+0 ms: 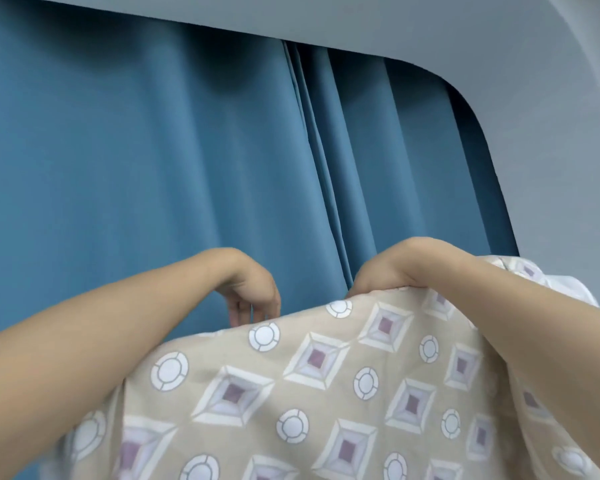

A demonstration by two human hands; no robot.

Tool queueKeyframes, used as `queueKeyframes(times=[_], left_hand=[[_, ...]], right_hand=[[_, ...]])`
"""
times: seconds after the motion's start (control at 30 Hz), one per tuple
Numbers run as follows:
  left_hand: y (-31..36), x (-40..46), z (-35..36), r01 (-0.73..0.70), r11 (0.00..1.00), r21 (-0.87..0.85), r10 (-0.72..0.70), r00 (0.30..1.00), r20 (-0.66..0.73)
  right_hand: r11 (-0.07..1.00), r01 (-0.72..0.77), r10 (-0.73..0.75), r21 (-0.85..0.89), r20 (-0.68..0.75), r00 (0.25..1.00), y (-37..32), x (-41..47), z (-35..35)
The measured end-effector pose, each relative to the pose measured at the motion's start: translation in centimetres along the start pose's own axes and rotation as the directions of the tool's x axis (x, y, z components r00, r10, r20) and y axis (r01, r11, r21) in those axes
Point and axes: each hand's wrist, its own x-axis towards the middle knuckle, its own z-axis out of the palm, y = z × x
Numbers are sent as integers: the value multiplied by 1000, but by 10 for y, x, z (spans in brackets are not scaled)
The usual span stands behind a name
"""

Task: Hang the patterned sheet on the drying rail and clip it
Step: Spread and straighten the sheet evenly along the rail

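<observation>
Curtain (153, 168) behind — sheet (326, 393) under hands

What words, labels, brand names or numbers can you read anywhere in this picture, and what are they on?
None: no readable text appears in this view.
The patterned sheet carries only printed circles and diamonds, no lettering.
The blue curtain and the grey wall are plain.
No tag or label shows where the left hand and right hand meet the sheet's top edge.

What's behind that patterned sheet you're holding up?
Above the patterned sheet a blue curtain hangs behind. The left hand and right hand reach over its top edge. No rail or clips show; the sheet hides whatever lies lower.
</observation>
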Motion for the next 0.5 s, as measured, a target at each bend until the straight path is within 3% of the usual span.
queueKeyframes(times=[0.07, 0.17, 0.27, 0.37, 0.5], left_hand=[[5, -29, -5, -26, 997, -68, 19, 996, -90], [17, -73, 6, -74, 982, -172, 32, 970, -239], [26, -109, 39, 23, 1000, -8, -25, 937, -349], [23, -133, 83, 112, 993, 38, -76, 849, -522], [15, -141, 110, 193, 978, 79, -75, 680, -729]], right_hand=[[998, 4, -6, 57, 35, 999, 0, -7, 2], [1000, 6, -6, -11, 17, 1000, 2, -13, 2], [998, -44, 44, 46, -5, 999, 6, -14, 2], [999, -42, 42, -3, 4, 999, 5, -18, 3], [993, -66, 71, 101, -44, 996, -5, -16, 10]])
